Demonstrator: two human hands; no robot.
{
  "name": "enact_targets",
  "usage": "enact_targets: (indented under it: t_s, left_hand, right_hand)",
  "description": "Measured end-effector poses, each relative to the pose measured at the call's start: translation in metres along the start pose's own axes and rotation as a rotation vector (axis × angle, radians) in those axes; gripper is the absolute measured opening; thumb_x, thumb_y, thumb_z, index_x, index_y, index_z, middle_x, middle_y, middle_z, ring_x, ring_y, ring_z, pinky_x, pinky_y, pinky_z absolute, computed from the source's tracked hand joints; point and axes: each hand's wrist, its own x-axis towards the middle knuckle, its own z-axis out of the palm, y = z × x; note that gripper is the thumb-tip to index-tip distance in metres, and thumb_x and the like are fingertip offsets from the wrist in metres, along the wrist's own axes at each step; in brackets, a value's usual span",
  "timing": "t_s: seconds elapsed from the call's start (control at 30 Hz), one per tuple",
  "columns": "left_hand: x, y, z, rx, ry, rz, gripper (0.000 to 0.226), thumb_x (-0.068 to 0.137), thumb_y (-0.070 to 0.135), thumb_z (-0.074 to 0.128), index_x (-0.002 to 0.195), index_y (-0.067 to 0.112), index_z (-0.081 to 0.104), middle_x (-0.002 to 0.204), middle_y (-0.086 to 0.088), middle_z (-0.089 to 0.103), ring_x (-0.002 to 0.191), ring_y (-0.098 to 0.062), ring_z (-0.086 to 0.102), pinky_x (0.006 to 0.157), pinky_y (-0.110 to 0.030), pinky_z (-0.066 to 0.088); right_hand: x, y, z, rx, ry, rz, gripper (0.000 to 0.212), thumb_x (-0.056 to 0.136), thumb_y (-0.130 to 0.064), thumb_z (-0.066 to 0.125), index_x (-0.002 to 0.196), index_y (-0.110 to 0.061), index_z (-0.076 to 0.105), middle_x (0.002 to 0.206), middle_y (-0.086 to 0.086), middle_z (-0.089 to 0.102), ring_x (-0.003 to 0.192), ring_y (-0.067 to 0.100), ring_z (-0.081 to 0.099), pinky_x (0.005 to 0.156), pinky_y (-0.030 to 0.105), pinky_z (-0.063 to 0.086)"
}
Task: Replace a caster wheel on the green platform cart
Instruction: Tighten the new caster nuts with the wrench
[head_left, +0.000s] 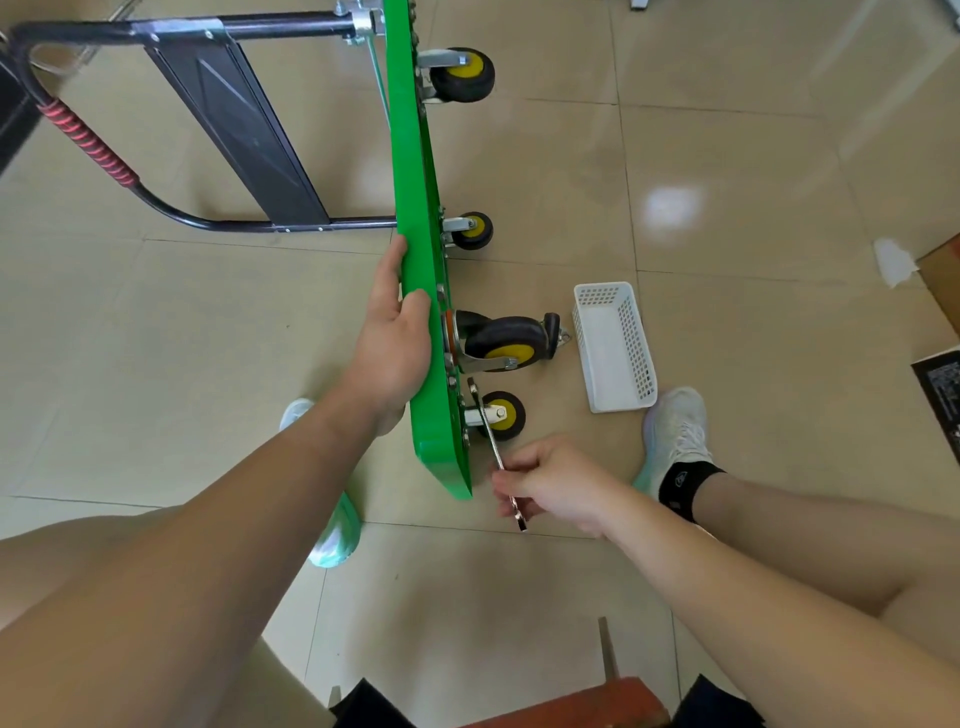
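Just right of the green platform cart (415, 208), stood on edge, the right hand (556, 483) pinches a wrench (492, 441) reaching the bolts by the nearest caster wheel (506, 415). Farther along, the left hand (395, 338) clasps the cart's rim, a sound hold since the stiff deck looks heavy and tippy. No legible writing shows.

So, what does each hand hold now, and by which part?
Left hand grips the green platform cart by its deck edge; right hand holds the wrench by its lower handle end.
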Motion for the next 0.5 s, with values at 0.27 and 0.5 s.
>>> enact_targets:
  t_s: [0.27, 0.5]
  left_hand:
    - [0.005, -0.005, 0.000, -0.009, 0.022, 0.013, 0.061, 0.101, 0.023, 0.030, 0.154, 0.053, 0.022, 0.128, 0.011, 0.061, 0.100, -0.031, 0.067, 0.081, -0.046, 0.061]
    - [0.008, -0.007, 0.001, -0.034, 0.041, 0.019, 0.060, 0.104, 0.019, 0.030, 0.155, 0.049, 0.023, 0.116, 0.009, 0.064, 0.084, -0.019, 0.062, 0.071, -0.039, 0.061]
  right_hand:
    - [0.055, 0.017, 0.008, -0.286, 0.072, -0.165, 0.017, 0.089, -0.020, 0.077, 0.106, -0.024, 0.080, 0.093, -0.005, 0.079, 0.091, 0.014, 0.073, 0.081, 0.020, 0.055]
    - [0.079, 0.015, 0.004, -0.359, 0.099, -0.238, 0.026, 0.093, -0.011, 0.070, 0.119, -0.015, 0.074, 0.116, 0.003, 0.075, 0.109, 0.020, 0.067, 0.106, 0.031, 0.047]
